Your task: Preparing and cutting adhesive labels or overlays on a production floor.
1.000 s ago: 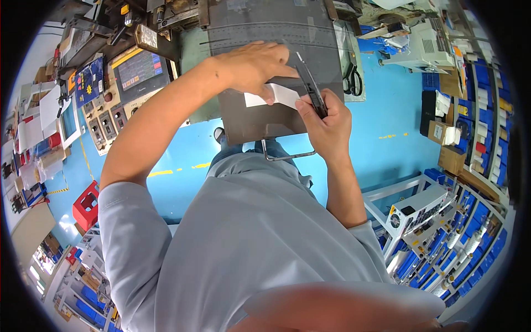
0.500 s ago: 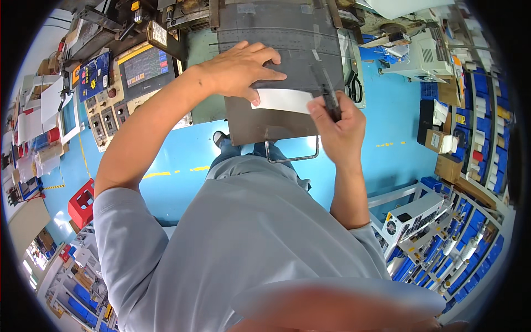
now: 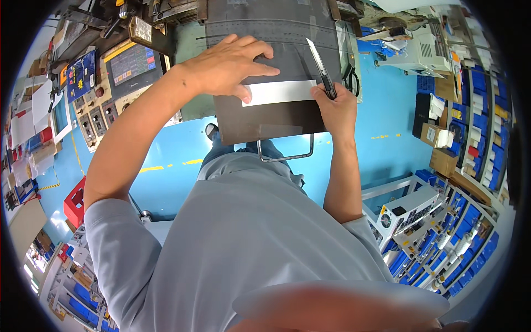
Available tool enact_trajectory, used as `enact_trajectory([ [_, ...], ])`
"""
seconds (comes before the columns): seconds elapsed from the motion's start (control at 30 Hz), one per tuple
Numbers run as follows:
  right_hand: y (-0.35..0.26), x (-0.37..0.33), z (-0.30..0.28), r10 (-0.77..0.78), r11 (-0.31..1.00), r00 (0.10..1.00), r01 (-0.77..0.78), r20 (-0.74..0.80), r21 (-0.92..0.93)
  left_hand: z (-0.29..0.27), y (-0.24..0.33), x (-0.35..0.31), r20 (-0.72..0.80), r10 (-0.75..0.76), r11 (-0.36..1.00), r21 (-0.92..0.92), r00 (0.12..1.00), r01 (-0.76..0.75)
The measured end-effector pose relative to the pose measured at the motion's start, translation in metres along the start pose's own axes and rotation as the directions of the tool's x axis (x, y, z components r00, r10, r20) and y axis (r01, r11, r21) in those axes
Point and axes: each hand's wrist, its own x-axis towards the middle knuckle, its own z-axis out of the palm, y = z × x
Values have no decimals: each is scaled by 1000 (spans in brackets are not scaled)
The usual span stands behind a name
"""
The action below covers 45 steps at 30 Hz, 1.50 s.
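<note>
A white strip (image 3: 281, 93) lies across the near part of a dark grey board (image 3: 265, 120) in front of me. My left hand (image 3: 235, 65) rests on the board with its fingers spread, its thumb on the strip's left end. My right hand (image 3: 339, 109) is closed round a utility knife (image 3: 326, 80), whose bare blade points up, away from me and slightly left. The right thumb is at the strip's right end. Most of the knife's handle is hidden in the palm.
A control panel with a screen (image 3: 131, 67) stands to the left. Black-handled scissors (image 3: 352, 83) lie right of the board. A metal loop handle (image 3: 287, 160) juts from its near edge. Shelves with blue bins (image 3: 462, 243) stand at the right.
The strip was slightly bowed and now lies straighter. The knife, blurred before, now shows clearly with its blade pointing away. My left hand keeps its spread pose.
</note>
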Motion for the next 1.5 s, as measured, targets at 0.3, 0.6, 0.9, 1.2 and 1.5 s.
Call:
enact_trajectory([
  [0.3,4,-1,2,-11,998,1000,9,-27,-64,1,1,0,-8,-1,1000,20,1000,2],
  [0.6,-2,2,1,-17,984,1000,14,-14,-176,-3,4,1,15,-11,999,43,1000,10],
  [0.9,14,14,-16,-197,926,971,139,-136,-352,-2,2,-7,-192,7,997,80,981,8],
  [1.2,32,4,-33,-135,954,991,133,-11,271,31,-54,-42,-568,-776,582,-479,273,657],
  [1.5,11,-9,-15,-134,935,976,182,-172,306,7,-59,-42,-463,-733,661,-660,499,358],
])
